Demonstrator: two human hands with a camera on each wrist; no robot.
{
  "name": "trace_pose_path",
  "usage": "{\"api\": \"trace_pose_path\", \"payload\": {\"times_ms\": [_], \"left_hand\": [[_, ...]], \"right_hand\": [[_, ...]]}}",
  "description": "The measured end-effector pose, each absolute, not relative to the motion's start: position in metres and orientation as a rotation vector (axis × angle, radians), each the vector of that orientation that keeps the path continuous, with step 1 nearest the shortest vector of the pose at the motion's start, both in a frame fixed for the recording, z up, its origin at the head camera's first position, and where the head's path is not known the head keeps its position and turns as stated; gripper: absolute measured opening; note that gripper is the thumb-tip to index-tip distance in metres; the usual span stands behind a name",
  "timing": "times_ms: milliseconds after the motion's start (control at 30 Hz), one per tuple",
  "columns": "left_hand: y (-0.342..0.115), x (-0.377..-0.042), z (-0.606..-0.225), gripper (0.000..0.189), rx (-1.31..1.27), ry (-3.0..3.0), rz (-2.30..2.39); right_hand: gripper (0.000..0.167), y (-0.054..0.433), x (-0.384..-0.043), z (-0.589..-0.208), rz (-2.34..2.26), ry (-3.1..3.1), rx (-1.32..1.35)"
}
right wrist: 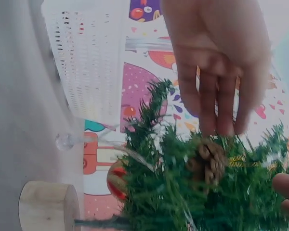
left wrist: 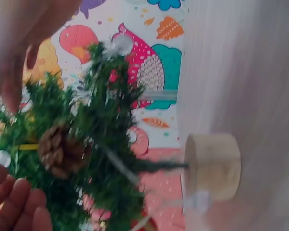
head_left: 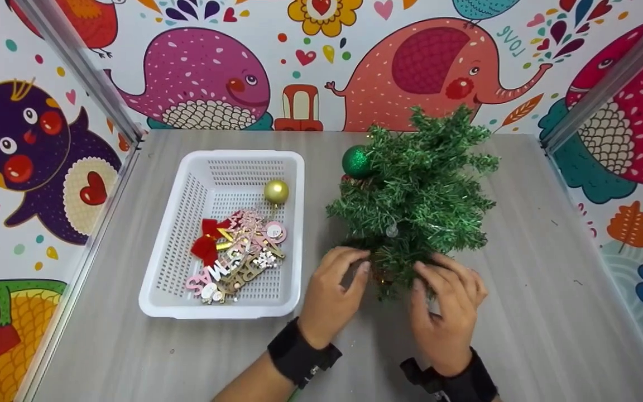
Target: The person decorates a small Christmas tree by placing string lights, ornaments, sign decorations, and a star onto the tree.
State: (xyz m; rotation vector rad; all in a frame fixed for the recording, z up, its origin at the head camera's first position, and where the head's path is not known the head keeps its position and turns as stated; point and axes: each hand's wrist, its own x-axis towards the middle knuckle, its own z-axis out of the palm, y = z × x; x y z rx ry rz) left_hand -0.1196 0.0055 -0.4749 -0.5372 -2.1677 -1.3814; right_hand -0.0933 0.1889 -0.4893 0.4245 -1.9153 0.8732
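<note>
A small green tinsel Christmas tree stands right of centre on a round wooden base. My left hand reaches to the front-left of its lower branches, fingers fairly straight, thumb apart. On the front-right side my right hand is at the branches with loosely bent fingers. Between the hands a brown pine cone hangs by a gold loop, with the left fingertips near it in the right wrist view. Neither hand visibly grips anything. A glittery green ball hangs at the tree's left.
Left of the tree, a white plastic basket holds a gold ball, red bows, letter signs and other small ornaments. A red-and-gold ball and a clear light string are on the tree. Patterned walls enclose the grey table.
</note>
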Motion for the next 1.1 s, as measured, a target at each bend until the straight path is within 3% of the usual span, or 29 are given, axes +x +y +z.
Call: {"api": "trace_pose_path", "payload": {"times_ms": [200,367,467,700,867,1100], "left_hand": [[-0.027,-0.145,-0.439,0.014,-0.547,-2.123,-1.345],[-0.064,-0.195,-0.402,0.016,-0.439,-2.179,-1.291],[-0.084,-0.232,-0.396,0.023,-0.274,-2.326,-1.276],[-0.113,-0.296,-0.458,0.044,-0.165,-2.783,-0.968],[-0.123,-0.304,-0.500,0.058,-0.186,-2.927,-0.889],[-0.128,-0.308,-0.517,0.070,-0.197,-3.065,-0.884]], "right_hand": [[0.019,0.209,-0.091,-0.524,0.951,-1.783,0.462],[0.028,0.182,-0.078,-0.490,0.939,-1.706,0.621],[0.030,0.178,-0.073,-0.494,0.955,-1.790,0.725],[0.029,0.187,-0.064,-0.538,0.991,-2.115,0.744],[0.025,0.187,-0.061,-0.547,1.008,-2.204,0.747],[0.022,0.188,-0.064,-0.549,1.008,-2.219,0.740]]}}
